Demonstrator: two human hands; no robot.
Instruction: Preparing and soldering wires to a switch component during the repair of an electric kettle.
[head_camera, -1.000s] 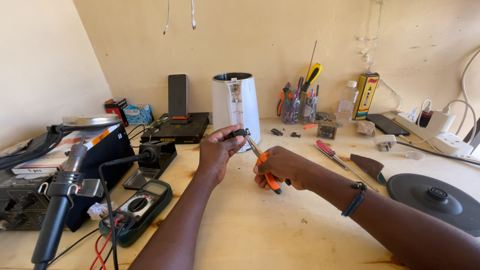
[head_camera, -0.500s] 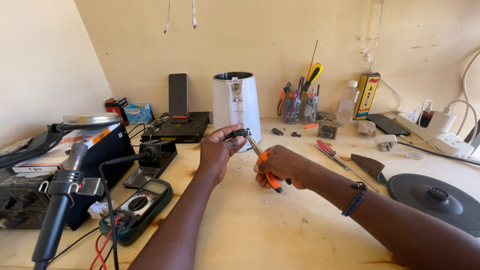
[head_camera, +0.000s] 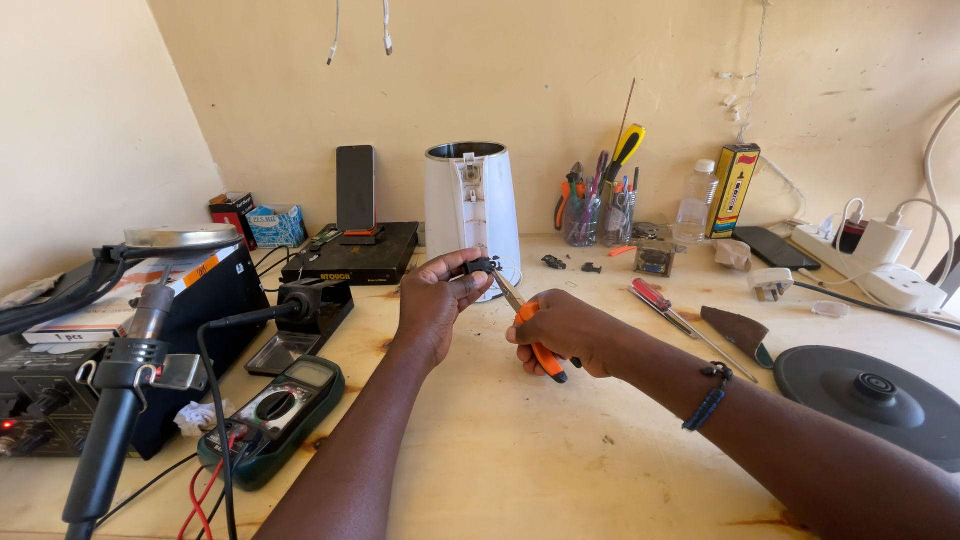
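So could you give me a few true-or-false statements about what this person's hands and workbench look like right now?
1. The right hand grips orange-handled pliers. True.
2. The left hand rests flat on the table. False: it is raised, pinching a small dark part.
3. A white kettle body stands upright behind the hands. True.
4. The multimeter lies to the person's right. False: it lies to the left, near the left forearm.
5. The round black kettle base carries the kettle. False: it sits bare at the right.

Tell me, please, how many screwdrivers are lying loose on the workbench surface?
1: a red-handled screwdriver lies flat right of the right hand, near a brown-handled tool. The orange-handled tool is held, not loose. More may stand hidden in the tool cups.
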